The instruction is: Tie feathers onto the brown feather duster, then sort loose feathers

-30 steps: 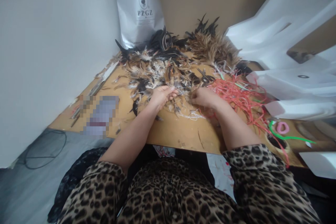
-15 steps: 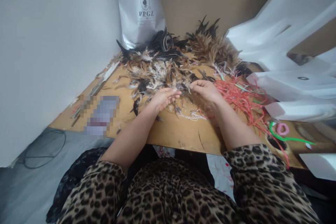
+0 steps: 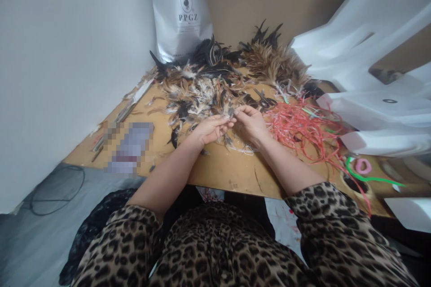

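A heap of brown, black and white feathers (image 3: pixel 208 83) covers the back of a wooden table (image 3: pixel 222 168). My left hand (image 3: pixel 211 128) rests at the heap's near edge, its fingers curled round a small bunch of feathers. My right hand (image 3: pixel 251 122) sits close beside it, thumb and fingers pinched on a feather at the same spot, so the fingertips of both hands nearly touch. A tangle of red strings (image 3: pixel 303 128) lies just right of my right hand.
A silver bag (image 3: pixel 182 9) stands against the back wall. Scissors (image 3: pixel 264 98) lie by the feathers. White foam sheets (image 3: pixel 373 67) crowd the right side. A green cord (image 3: pixel 367 176) and a pink ring (image 3: pixel 362 166) lie at the right. A blurred flat object (image 3: pixel 129 148) lies left.
My right hand has moved left from the red strings to meet my left hand. The left hand has turned slightly and closed on the feathers.
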The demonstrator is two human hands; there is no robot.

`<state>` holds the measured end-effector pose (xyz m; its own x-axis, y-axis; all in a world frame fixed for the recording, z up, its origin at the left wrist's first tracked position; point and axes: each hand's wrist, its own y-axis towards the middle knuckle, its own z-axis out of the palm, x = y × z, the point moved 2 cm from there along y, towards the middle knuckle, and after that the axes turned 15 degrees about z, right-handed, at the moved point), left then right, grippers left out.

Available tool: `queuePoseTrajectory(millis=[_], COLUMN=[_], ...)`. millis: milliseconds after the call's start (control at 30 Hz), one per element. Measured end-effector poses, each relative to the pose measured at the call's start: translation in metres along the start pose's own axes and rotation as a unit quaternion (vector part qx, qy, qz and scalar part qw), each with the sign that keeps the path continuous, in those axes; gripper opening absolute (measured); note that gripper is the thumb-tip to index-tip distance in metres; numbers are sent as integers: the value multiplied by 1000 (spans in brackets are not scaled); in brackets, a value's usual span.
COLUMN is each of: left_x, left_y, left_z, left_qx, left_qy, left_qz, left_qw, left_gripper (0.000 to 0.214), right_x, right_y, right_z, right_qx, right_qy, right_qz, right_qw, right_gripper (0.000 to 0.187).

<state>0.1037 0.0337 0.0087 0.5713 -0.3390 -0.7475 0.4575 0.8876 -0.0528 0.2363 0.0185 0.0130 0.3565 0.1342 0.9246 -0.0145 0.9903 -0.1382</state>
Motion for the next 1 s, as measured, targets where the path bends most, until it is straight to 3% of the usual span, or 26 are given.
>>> queuePoseTrajectory(millis=[367,700,1000], left_x=[-3,-1,0], left_y=[4,3,1], left_z=[-3,-3,1], left_qx=[18,-5,-16], left_qy=[82,110,166], left_qz=[86,67,73], left_qw=[993,992,983], left_gripper=[8,10,11], right_x=[2,-2,1], right_y=[0,2,-5], right_z=[-4,-5,-2], right_qx=[12,-24,-72], right_qy=[-17,-11,-78], right_qz=[98,38,14], right_qw=[995,999,994], right_gripper=[28,28,25])
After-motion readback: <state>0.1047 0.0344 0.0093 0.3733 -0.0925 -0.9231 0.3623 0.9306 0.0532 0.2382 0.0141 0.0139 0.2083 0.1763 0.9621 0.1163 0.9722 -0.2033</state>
